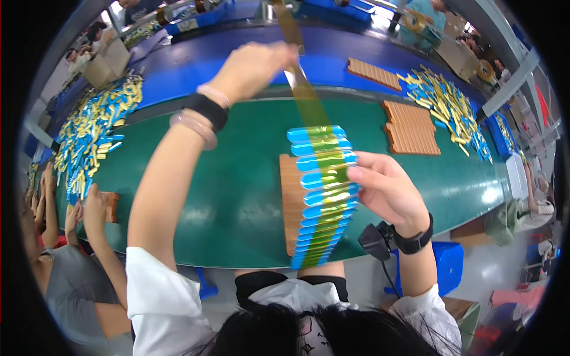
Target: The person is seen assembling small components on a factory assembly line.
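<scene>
A brown ridged tray (290, 199) lies near the front edge of the green belt (237, 190), filled with a row of blue and gold slim sticks (309, 213). A strip of yellowish clear tape (312, 107) runs from the row up and away. My left hand (252, 68) is raised over the belt, pinching the tape and pulling it taut. My right hand (383, 187) presses on the right side of the row, fingers on the taped sticks.
Two heaps of loose blue and gold sticks lie on the belt, one far left (95, 133) and one far right (448, 104). Empty brown trays (411, 127) lie at right. Another person (77, 261) works at the left. Tape rolls (415, 21) stand beyond.
</scene>
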Tool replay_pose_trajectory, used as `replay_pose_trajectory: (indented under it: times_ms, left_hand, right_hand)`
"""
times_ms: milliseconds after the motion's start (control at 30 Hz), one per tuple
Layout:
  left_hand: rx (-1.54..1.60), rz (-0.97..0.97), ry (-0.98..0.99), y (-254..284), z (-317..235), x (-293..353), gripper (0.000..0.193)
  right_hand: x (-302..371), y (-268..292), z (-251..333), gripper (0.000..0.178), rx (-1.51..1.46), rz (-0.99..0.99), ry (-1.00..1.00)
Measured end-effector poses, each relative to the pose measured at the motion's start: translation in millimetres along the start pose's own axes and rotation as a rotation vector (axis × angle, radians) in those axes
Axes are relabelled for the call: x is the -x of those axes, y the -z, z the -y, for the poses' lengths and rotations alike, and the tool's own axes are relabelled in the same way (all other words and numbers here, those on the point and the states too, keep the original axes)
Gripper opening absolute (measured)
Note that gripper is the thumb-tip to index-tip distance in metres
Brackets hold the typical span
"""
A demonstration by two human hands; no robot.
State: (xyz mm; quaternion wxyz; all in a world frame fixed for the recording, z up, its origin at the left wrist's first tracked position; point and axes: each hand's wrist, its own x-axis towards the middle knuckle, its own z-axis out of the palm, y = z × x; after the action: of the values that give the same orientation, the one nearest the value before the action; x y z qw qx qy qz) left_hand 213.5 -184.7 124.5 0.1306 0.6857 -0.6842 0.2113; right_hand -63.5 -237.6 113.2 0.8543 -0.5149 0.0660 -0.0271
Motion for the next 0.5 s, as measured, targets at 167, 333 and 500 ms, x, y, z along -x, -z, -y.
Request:
replay_pose_trajectory:
  times_ms: [167,333,500]
  left_hand:
    - [-0.448,0.038,0.06,-29.0,-54.2,49.6,0.033]
    - [0.092,0.02,-0.59,-66.5,-151.0,106.8,0.032]
    - [0.03,0.244,-0.391,-47.1,-138.8,107.2,0.028]
  right_hand:
    - [38.8,18.9,5.3,0.037,0.009,-0.133,0.095]
    - [41.5,40.2,-10.0,0.027,0.009,-0.132,-0.021]
    - [20.8,49.7,-29.2,0.027,0.025,-0.092,-0.184]
